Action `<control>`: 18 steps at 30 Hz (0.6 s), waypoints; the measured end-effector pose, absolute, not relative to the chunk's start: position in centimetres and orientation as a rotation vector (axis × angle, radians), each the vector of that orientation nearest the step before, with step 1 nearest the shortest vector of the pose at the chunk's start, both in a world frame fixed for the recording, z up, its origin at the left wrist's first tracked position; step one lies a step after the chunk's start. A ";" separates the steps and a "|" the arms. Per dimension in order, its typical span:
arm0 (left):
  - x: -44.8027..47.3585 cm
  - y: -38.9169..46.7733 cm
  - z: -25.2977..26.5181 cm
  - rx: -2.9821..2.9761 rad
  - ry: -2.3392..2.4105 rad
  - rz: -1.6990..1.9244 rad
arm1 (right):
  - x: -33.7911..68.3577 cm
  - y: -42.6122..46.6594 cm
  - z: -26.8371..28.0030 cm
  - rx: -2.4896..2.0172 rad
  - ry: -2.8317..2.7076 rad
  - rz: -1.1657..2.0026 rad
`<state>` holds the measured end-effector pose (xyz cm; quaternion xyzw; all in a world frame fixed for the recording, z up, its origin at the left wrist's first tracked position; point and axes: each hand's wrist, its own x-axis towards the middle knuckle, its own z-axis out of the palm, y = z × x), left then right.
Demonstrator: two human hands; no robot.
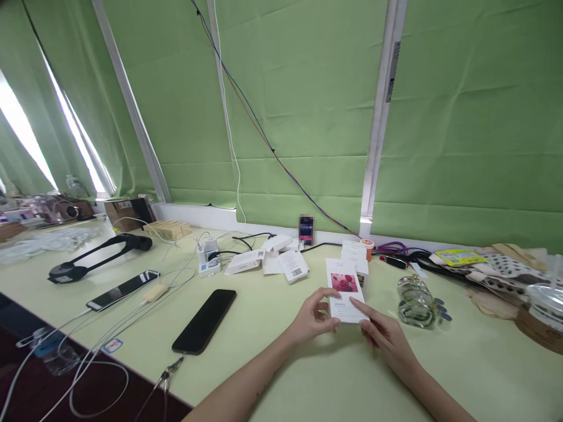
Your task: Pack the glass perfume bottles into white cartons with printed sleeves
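Observation:
A flat white box point(345, 305) with a picture of pink-red roses on its face is held between my two hands, tilted above the pale green table point(281, 375). My left hand point(313, 316) grips its left edge, thumb low and fingers on the front. On the right side, my right hand point(380, 331) has its index finger laid on the face and its other fingers round the lower corner. Behind it stands a group of similar white boxes point(354, 251). To the right sit several clear glass bottles point(414, 302) beside a few small dark discs point(441, 309).
Opened white cartons point(270, 258) lie in a heap behind my left hand. A black phone point(204, 321), a second phone point(124, 289), a power strip point(208, 261) and white cables spread leftward. A lidded cup point(543, 316) and patterned cloth point(505, 272) are at far right.

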<state>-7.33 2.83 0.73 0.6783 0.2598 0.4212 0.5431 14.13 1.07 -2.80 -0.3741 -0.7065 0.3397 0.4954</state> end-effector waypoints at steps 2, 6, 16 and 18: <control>-7.3 2.9 0.7 1.601 0.608 0.996 | 14.2 1.1 -2.9 -0.914 -1.714 0.841; -7.4 2.9 0.8 1.586 0.589 0.971 | 14.2 0.8 -2.7 -0.913 -1.728 0.814; -7.2 2.8 1.1 1.603 0.623 1.015 | 13.9 0.5 -2.6 -0.872 -1.711 0.721; -7.2 2.8 1.1 1.601 0.618 1.017 | 13.8 0.5 -2.6 -0.858 -1.692 0.725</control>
